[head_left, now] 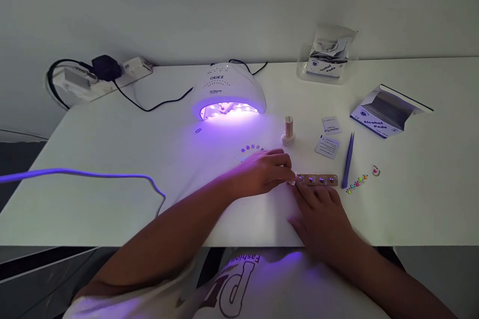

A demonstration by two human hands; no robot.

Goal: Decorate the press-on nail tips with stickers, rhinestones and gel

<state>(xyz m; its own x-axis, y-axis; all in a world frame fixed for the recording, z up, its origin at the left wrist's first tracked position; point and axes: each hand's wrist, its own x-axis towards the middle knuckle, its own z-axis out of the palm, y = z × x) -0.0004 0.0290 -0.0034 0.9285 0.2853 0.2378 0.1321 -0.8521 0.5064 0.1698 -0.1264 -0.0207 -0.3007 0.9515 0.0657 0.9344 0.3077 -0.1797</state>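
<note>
A brown strip (325,180) with several shiny purple rounded pieces along it lies on the white table. My left hand (264,172) is closed at the strip's left end, its fingertips pinching a small white wipe (291,181), mostly covered by the fingers. Against the strip's near edge my right hand (325,217) lies flat, fingers forward and thumb spread to the left. Just beyond my left hand sits a curved row of small shiny nail pieces (252,147), partly hidden by it. Right of the strip are blue tweezers (349,162) and a line of coloured gems (357,184).
A lit white nail lamp (228,87) glows purple at the back. A polish bottle (288,131) stands upright near two alcohol pad sachets (328,146). An open alcohol pads box (377,118) and a clear tray (326,79) are behind right. Cables run from a power strip (108,87).
</note>
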